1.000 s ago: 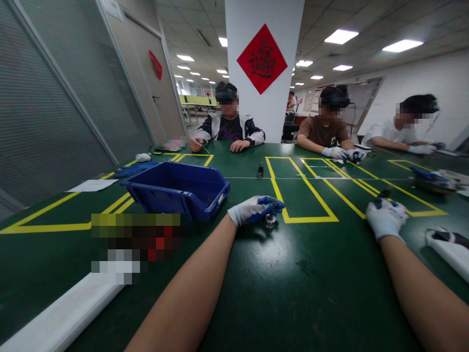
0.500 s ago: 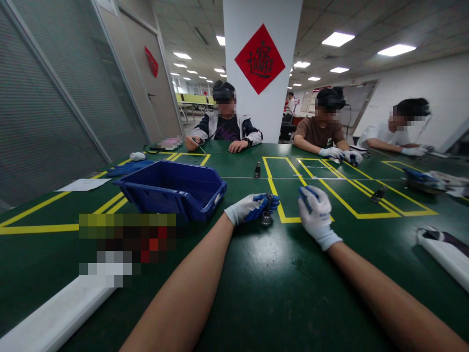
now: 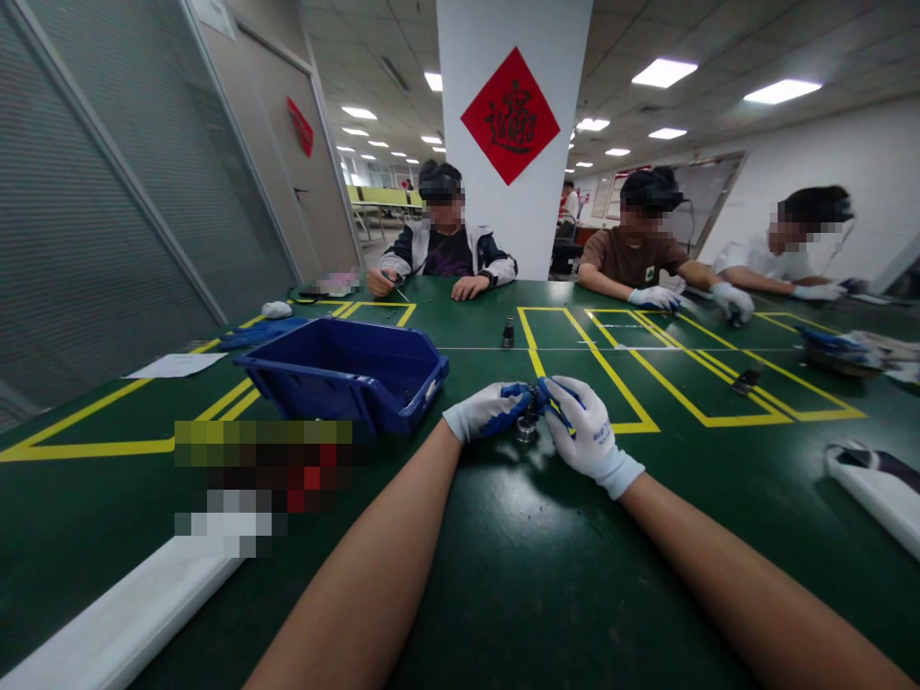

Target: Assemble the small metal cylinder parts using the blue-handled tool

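Observation:
A small dark metal part with a round, shiny base [image 3: 526, 431] stands upright on the green table, its upper end partly hidden by my fingers. My left hand [image 3: 495, 410], in a white glove with blue coating, is closed around its upper portion from the left. From the right, my gloved right hand [image 3: 581, 429] meets the top of the part with thumb and fingers pinched together. What exactly the right fingertips grip cannot be made out. Left of my hands sits a blue plastic bin [image 3: 345, 369] with small dark pieces near its front lip.
Another dark part [image 3: 508, 333] stands upright farther back. Yellow tape [image 3: 632, 427] marks rectangles on the table [image 3: 460, 575]. A dark piece [image 3: 746, 380] lies at right. A white long object [image 3: 129, 613] lies at front left. Three people sit across the table.
My right hand has moved left and closed in on the top of the metal part. My left hand stays on it. One co-worker's gloved hand has shifted right.

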Motion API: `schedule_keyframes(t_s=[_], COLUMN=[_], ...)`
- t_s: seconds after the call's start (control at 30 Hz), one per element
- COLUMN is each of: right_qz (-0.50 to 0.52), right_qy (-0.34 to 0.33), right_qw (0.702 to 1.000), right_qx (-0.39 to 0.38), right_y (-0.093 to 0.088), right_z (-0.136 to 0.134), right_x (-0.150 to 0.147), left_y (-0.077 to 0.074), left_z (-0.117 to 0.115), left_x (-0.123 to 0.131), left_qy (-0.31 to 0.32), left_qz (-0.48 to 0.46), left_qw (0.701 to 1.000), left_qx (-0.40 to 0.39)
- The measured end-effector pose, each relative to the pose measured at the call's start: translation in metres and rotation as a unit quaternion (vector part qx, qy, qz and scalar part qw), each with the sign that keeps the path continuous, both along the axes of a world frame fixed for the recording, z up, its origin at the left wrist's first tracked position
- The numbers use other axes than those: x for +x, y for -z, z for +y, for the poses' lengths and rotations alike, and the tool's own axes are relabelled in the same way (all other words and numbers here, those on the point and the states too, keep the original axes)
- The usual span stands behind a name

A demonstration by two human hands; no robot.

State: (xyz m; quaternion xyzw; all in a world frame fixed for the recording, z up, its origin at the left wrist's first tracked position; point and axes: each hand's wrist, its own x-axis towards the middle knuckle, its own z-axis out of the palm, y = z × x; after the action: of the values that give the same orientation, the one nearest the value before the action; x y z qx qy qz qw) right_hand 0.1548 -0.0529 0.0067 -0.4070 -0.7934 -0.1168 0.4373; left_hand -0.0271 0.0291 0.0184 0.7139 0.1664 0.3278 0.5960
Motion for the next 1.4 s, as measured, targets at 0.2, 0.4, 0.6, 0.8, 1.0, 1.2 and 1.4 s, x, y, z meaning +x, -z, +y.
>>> schedule_keyframes(t_s=[0.2, 0.4, 0.6, 0.8, 1.0, 1.2, 1.4], right_qz=[-0.007, -0.009, -0.024, -0.029, -0.013, -0.015, -0.068], right_qy=[-0.014, -0.015, -0.008, -0.003, -0.008, -0.008, -0.007], right_qw=[1.0, 1.0, 1.0, 0.999, 1.0, 0.999, 0.997], right_qx=[-0.025, -0.021, -0.017, -0.025, -0.025, -0.029, -0.04], right_y=[-0.001, -0.001, -0.002, -0.003, -0.004, -0.003, -0.001], right_z=[0.001, 0.001, -0.001, 0.0, 0.002, 0.001, -0.001], right_x=[-0.001, -0.001, -0.003, -0.005, -0.005, -0.004, -0.006], left_y=[0.012, 0.012, 0.013, 0.016, 0.018, 0.021, 0.017], left_z=[0.009, 0.004, 0.001, 0.008, 0.011, 0.01, 0.014], left_x=[-0.003, 0.004, 0.006, 0.001, 0.002, -0.002, 0.0], left_qy=[0.028, -0.003, 0.025, 0.023, 0.021, 0.049, -0.033], left_qz=[-0.027, -0.106, -0.144, -0.118, -0.103, -0.126, -0.175], left_qw=[0.998, 0.985, 0.97, 0.981, 0.987, 0.978, 0.95], left_qx=[-0.049, -0.137, -0.196, -0.151, -0.119, -0.162, -0.258])
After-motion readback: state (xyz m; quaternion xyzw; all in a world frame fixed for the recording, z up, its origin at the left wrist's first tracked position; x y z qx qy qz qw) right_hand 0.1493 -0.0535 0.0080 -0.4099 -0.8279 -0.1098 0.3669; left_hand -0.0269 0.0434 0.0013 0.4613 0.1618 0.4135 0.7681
